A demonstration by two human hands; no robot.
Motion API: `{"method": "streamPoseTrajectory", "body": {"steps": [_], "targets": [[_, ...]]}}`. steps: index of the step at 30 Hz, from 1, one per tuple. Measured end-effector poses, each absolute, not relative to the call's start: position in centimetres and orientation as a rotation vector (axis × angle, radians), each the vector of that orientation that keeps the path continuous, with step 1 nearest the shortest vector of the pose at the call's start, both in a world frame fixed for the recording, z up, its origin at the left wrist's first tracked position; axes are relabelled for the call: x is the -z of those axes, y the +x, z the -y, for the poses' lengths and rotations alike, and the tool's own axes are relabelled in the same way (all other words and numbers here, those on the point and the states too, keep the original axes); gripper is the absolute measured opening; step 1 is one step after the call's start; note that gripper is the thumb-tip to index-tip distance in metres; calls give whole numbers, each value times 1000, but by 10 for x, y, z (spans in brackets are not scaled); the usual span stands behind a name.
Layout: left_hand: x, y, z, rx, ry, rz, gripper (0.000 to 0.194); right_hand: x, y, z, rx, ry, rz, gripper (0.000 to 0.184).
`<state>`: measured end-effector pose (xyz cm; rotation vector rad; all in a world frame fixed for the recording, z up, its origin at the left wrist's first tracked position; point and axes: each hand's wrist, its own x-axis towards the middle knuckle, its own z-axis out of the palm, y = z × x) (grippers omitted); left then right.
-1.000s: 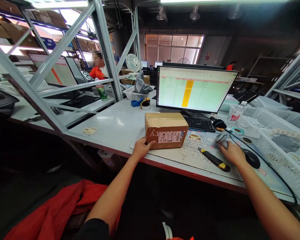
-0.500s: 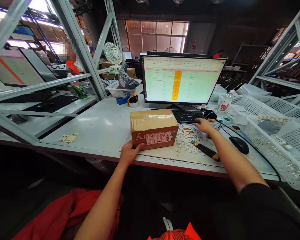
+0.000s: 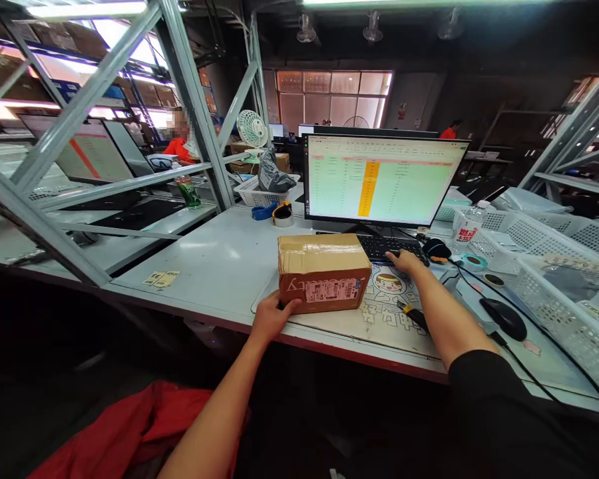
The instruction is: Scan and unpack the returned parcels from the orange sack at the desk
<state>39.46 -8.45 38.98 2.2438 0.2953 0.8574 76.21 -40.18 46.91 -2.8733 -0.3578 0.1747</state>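
Observation:
A taped cardboard box [image 3: 323,271] with a printed label on its near side lies on the desk mat [image 3: 379,319]. My left hand [image 3: 272,317] grips the box's lower left corner, thumb on the front face. My right hand [image 3: 404,261] reaches past the box and rests, fingers stretched out, on the black keyboard [image 3: 387,247] below the monitor [image 3: 382,179]. A yellow and black utility knife [image 3: 413,315] lies on the mat under my right forearm.
A black mouse [image 3: 503,317] and white mesh baskets [image 3: 564,279] sit to the right. Tape rolls [image 3: 282,214] and another basket [image 3: 253,193] stand behind the box. A grey shelf frame [image 3: 190,100] rises at left. A person in orange sits far back left.
My right hand has left the scanner by the mouse and moved left and forward onto the keyboard. My left hand has stayed on the box's corner.

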Motion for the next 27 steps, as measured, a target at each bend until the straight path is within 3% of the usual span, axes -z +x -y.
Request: {"method": "streamPoseTrajectory", "body": {"steps": [11,15,19,23,27], "targets": [[-396,393,88,-807,2218,-342,56,-481,744,405,-234,-2871,530,80],[-396,392,87,-778,2216,-308,57,-490,705,414,-146,-2865,658,76],[-395,392,88,-775,2249,-308,56,-466,645,456,-186,-2936,747,71],[-394,392,90,-781,2290,-339,53,-441,598,497,-96,-2910,793,45],[-393,394,88,-741,2291,-290,52,-451,589,493,-60,-2664,683,20]]}}
